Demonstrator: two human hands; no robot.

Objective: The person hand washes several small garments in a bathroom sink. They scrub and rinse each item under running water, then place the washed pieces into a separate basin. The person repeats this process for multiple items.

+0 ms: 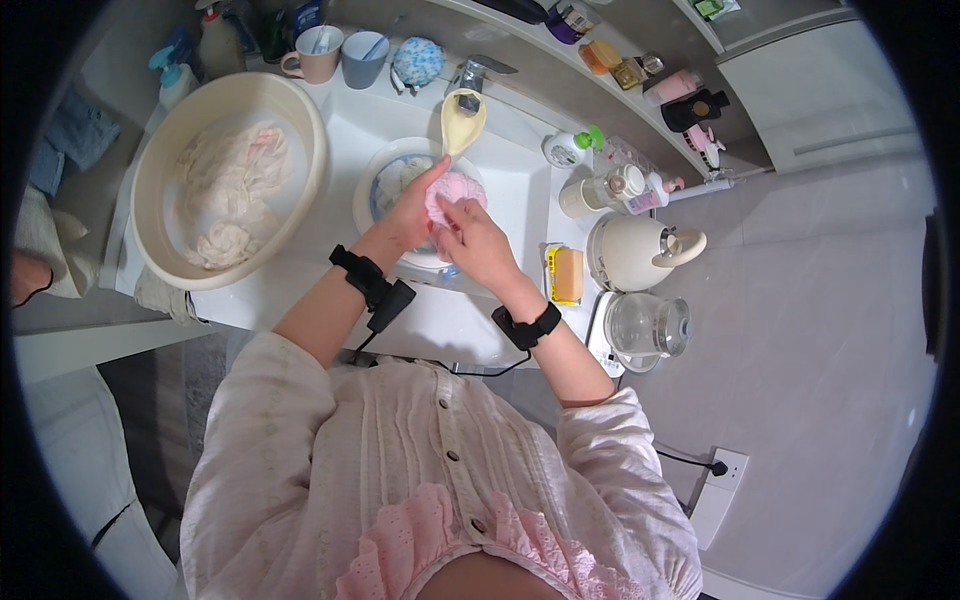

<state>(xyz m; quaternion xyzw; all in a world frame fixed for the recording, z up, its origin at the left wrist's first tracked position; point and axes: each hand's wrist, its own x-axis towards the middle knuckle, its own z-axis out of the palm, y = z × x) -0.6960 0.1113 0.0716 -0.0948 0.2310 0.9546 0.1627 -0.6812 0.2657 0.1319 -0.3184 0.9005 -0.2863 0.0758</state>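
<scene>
Over a round white basin in the sink, my left hand grips a bunched, fluffy pink cloth. My right hand presses its curled fingers into the cloth's near side, close against the left hand. Pale, whitish cloth shows in the basin, partly hidden behind my left hand. Just beyond the hands, a cream scoop-shaped piece hangs at the mouth of the metal tap. Whether water is running, I cannot make out.
A big cream tub with wet pale clothes stands left of the sink. Orange soap, a cream kettle and a glass pot line the right counter. Cups stand behind. A cable runs from my wrist bands.
</scene>
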